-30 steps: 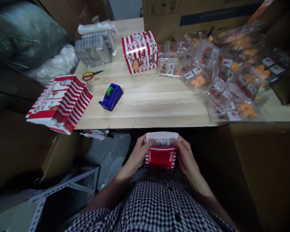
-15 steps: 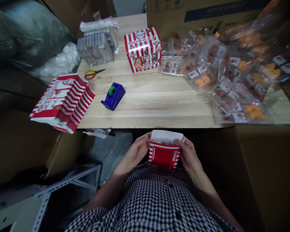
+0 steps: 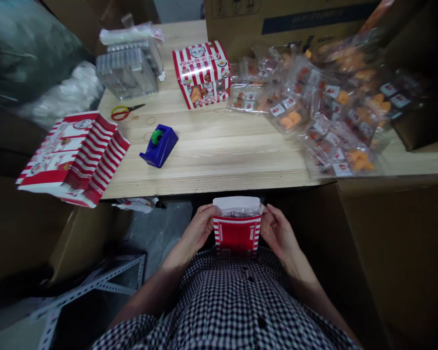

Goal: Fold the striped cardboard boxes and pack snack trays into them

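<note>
Between my hands, close to my body and below the table's front edge, is a red-and-white striped carton [image 3: 237,236]. Its white top flap [image 3: 236,203] stands up at the far side, and clear plastic film shows in the opening. My left hand [image 3: 203,223] grips the carton's left upper edge with its fingertips. On the other side my right hand [image 3: 275,228] pinches the right upper edge near the flap. What lies deeper inside the carton is hidden.
On the wooden table [image 3: 211,160] are a blue tape dispenser [image 3: 159,146], scissors [image 3: 126,112], a closed striped box [image 3: 202,73], clear plastic cases [image 3: 126,73] and several clear packets [image 3: 288,114]. Flattened striped cartons [image 3: 73,158] lie left. Cardboard boxes [image 3: 394,233] flank the table.
My right fingers have moved from the carton's opening to its right edge. The carton now faces me more squarely. The view has shifted slightly, so the table's things appear further left.
</note>
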A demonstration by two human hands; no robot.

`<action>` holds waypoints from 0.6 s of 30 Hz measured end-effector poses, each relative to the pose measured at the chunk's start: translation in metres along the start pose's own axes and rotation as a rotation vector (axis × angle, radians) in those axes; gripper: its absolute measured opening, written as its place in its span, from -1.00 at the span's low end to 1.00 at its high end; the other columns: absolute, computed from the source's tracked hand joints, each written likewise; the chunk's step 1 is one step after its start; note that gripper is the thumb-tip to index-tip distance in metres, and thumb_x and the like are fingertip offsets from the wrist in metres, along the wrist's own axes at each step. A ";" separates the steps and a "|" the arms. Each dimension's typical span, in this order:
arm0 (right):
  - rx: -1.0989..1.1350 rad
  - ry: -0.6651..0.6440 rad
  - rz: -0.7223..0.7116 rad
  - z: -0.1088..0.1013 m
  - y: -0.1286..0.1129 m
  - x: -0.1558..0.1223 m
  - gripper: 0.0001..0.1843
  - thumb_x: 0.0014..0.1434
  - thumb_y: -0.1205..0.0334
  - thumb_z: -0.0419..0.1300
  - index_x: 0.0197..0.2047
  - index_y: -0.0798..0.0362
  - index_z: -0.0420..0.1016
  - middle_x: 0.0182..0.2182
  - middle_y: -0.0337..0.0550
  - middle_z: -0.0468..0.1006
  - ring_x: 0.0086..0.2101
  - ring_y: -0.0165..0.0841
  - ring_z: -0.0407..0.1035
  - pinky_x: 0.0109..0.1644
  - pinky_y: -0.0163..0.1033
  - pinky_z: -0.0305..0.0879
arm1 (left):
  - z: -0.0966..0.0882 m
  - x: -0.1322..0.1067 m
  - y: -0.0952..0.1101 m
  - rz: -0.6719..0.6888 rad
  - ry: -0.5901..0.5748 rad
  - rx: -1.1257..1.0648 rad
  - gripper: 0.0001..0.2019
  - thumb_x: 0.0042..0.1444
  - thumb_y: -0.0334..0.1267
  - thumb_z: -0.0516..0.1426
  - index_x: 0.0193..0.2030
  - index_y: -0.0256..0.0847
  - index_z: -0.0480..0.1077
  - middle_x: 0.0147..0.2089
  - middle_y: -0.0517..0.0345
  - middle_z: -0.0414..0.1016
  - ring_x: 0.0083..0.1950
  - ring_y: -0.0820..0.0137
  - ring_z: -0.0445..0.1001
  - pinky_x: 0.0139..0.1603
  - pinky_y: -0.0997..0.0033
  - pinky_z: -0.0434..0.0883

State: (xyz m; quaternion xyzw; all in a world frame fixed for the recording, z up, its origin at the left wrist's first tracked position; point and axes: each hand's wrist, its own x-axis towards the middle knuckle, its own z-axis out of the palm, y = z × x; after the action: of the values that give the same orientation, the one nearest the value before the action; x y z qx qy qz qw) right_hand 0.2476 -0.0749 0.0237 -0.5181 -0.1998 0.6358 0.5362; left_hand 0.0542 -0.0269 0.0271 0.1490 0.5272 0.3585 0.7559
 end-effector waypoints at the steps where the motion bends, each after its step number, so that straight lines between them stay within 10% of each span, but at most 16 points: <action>1: 0.039 -0.016 0.031 -0.002 0.000 -0.001 -0.65 0.16 -0.13 0.22 -0.26 -0.03 0.62 -0.33 -0.18 0.69 -0.20 -0.18 0.57 -0.07 -0.08 0.48 | 0.001 -0.001 0.000 0.003 0.014 -0.003 -0.88 -0.14 -0.40 0.28 -0.43 -0.24 0.43 -0.49 0.34 0.49 -0.49 0.51 0.42 -0.38 0.50 0.37; 6: 0.109 -0.039 0.172 -0.012 0.003 0.001 -0.65 0.08 0.06 0.35 -0.05 -0.08 0.59 -0.24 -0.24 0.70 -0.21 -0.21 0.58 -0.08 -0.12 0.48 | 0.006 0.000 0.000 -0.001 -0.049 0.016 -0.91 -0.17 -0.40 0.29 -0.46 -0.25 0.47 -0.48 0.33 0.51 -0.47 0.51 0.43 -0.37 0.52 0.37; 18: 0.061 -0.019 0.001 -0.012 -0.001 0.026 -0.81 -0.01 0.31 0.29 -0.31 -0.02 0.72 -0.24 -0.14 0.73 -0.20 -0.20 0.58 -0.03 -0.11 0.45 | -0.011 0.026 0.004 0.101 -0.401 0.123 -0.66 0.07 -0.26 0.27 -0.01 -0.31 0.60 0.02 -0.16 0.63 -0.04 0.15 0.62 0.02 0.27 0.45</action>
State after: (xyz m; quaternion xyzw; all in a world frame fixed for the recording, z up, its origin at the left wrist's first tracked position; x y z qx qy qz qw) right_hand 0.2616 -0.0546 0.0084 -0.4954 -0.1851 0.6469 0.5493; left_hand 0.0475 -0.0076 0.0065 0.2895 0.3790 0.3261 0.8162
